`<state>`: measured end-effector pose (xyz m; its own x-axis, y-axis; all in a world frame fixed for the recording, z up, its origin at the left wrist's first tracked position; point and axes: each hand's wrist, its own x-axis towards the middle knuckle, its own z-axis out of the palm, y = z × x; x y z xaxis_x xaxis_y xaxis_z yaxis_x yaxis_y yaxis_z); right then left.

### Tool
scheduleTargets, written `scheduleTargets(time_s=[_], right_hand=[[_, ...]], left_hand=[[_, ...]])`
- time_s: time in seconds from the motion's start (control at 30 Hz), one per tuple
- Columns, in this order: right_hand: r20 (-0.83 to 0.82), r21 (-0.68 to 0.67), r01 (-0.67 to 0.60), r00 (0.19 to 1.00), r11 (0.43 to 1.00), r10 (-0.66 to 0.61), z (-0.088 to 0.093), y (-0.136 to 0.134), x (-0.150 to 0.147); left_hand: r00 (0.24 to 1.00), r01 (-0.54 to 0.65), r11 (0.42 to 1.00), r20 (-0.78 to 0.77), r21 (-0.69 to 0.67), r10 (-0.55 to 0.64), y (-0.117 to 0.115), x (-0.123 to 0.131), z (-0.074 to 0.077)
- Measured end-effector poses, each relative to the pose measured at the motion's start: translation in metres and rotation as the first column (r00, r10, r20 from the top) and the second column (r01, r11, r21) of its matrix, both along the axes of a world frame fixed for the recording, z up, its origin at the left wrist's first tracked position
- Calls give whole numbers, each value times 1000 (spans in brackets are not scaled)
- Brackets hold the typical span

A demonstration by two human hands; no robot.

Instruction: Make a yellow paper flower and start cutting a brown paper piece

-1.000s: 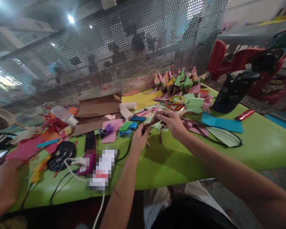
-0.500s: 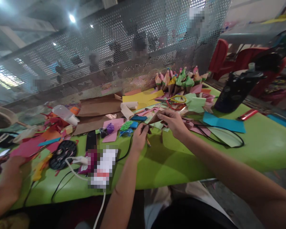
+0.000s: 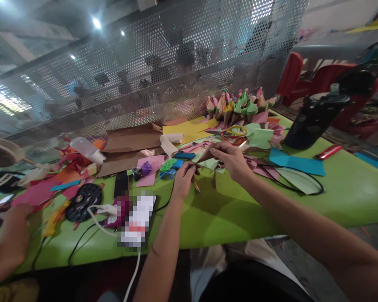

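A small piece of brown paper, which looks rolled into a cone, is held between both hands above the green table. My left hand pinches its lower left end. At the wider upper end, my right hand has thumb and fingers closed on the paper. Just below my left fingers a pencil shows in part. Paper scraps in pale green and pink lie beneath the hands. Behind them stands a cluster of paper ice-cream cones with green, pink and yellow tops.
At the right stand a dark tumbler and blue paper. Scissors lie behind my right hand. Left are a phone on a cable, a yellow glue gun, a black round tray and another person's arm.
Both hands keep their hold on the brown paper, with only slight finger movement. The camera view has shifted very slightly.
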<state>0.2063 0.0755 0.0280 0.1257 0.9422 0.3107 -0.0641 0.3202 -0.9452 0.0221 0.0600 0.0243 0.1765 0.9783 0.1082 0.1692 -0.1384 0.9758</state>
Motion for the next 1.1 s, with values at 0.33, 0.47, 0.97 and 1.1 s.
scheduleTargets(time_s=[0.33,0.47,0.97,1.1], right_hand=[[49,40,-29,998,999,27,1,-5,-7],[67,54,-50,997,997,46,4,-6,-7],[58,58,76,995,995,-80,-1,0,0],[3,-25,75,997,997,-75,-1,4,6]], left_hand=[[998,54,998,-19,28,-53,1,1,-2],[999,47,999,5,15,-48,1,1,-3],[996,30,1000,-87,5,-29,4,-6,-3],[999,29,999,-15,-42,-30,6,-8,-2]])
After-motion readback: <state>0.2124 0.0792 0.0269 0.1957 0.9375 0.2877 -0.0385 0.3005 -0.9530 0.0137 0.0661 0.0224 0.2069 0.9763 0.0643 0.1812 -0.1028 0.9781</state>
